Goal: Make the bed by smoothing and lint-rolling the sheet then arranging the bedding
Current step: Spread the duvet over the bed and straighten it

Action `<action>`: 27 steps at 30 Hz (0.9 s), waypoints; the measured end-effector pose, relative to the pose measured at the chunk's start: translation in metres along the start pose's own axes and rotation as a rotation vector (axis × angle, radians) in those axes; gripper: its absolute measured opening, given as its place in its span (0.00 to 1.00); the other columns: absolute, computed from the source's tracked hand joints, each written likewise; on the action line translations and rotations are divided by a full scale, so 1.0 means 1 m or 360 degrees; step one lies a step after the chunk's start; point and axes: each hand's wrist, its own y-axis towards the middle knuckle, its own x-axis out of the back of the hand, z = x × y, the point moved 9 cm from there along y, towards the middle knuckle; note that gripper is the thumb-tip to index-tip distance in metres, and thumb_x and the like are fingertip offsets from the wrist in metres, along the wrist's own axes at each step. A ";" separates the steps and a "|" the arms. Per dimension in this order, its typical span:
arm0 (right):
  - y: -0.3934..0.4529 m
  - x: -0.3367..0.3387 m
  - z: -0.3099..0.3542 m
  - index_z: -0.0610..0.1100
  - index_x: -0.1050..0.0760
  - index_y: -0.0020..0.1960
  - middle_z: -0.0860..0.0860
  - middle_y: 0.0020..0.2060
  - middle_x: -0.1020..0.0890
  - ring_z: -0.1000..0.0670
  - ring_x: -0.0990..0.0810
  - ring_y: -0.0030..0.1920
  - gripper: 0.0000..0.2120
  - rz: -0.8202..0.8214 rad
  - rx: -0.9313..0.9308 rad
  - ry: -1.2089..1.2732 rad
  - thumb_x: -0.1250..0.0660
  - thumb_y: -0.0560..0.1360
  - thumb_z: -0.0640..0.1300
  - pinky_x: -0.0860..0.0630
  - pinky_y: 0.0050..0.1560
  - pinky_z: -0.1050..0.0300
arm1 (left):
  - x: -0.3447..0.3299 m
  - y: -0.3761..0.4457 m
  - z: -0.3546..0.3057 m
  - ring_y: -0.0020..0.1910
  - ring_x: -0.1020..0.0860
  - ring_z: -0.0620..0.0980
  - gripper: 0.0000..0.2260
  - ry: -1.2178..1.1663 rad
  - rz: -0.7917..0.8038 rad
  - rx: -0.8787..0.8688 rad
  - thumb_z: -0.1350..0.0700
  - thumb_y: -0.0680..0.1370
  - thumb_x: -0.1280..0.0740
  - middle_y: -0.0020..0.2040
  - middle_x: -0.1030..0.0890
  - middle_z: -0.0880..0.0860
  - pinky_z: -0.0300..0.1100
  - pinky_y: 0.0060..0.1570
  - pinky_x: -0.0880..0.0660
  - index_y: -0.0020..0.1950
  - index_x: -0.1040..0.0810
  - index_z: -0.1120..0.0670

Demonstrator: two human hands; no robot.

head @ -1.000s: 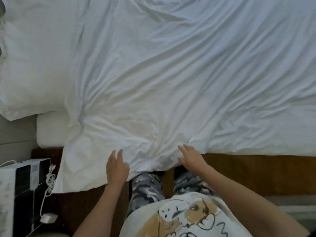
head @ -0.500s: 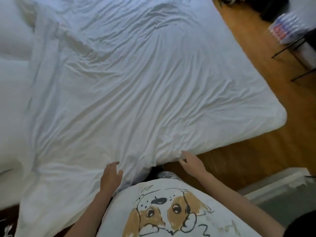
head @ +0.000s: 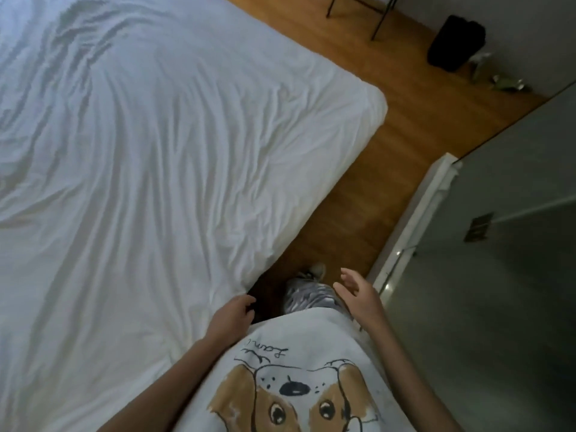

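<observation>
White wrinkled sheet (head: 149, 182), left hand (head: 232, 314) curled at its edge, right hand (head: 358, 294) loose, shirt (head: 299, 369) script illegible.

White sheet (head: 149, 182) lies wrinkled across the bed, its near edge apparently hanging loose.

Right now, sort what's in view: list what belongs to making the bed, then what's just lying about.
For the job:
- wrinkled white bed sheet
- left hand, at the sheet's edge
- right hand, open, off the sheet

Lying about:
- black bin on the wooden floor
- crumpled scraps beside it
- black metal chair legs
</observation>
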 end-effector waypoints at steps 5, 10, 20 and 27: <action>0.002 0.045 -0.032 0.50 0.29 0.69 0.51 0.61 0.23 0.53 0.26 0.58 0.20 -0.0226 -0.0129 0.0185 0.34 0.78 0.52 0.29 0.58 0.57 | 0.023 0.032 -0.042 0.54 0.22 0.48 0.11 -0.0014 -0.0085 -0.0003 0.56 0.81 0.38 0.57 0.20 0.50 0.43 0.54 0.26 0.62 0.23 0.52; 0.048 0.097 -0.047 0.50 0.30 0.70 0.51 0.63 0.23 0.53 0.26 0.60 0.21 -0.0247 -0.0166 0.0217 0.35 0.78 0.52 0.29 0.60 0.56 | 0.030 0.091 -0.117 0.53 0.23 0.46 0.12 0.0039 -0.0049 -0.0046 0.55 0.81 0.39 0.58 0.20 0.49 0.38 0.51 0.28 0.65 0.25 0.50; 0.227 0.312 -0.035 0.52 0.31 0.69 0.54 0.62 0.24 0.54 0.26 0.60 0.21 -0.0174 -0.0114 0.0161 0.37 0.78 0.55 0.27 0.58 0.55 | 0.078 0.239 -0.353 0.51 0.21 0.50 0.11 -0.0254 -0.0353 -0.0115 0.59 0.80 0.35 0.56 0.18 0.54 0.44 0.52 0.26 0.62 0.23 0.55; 0.365 0.453 0.011 0.50 0.30 0.69 0.55 0.57 0.25 0.54 0.26 0.58 0.20 -0.0236 -0.0073 0.0225 0.37 0.79 0.53 0.28 0.55 0.56 | 0.120 0.326 -0.461 0.51 0.21 0.51 0.10 -0.0441 -0.0498 -0.0037 0.59 0.80 0.35 0.53 0.19 0.52 0.47 0.53 0.26 0.61 0.22 0.56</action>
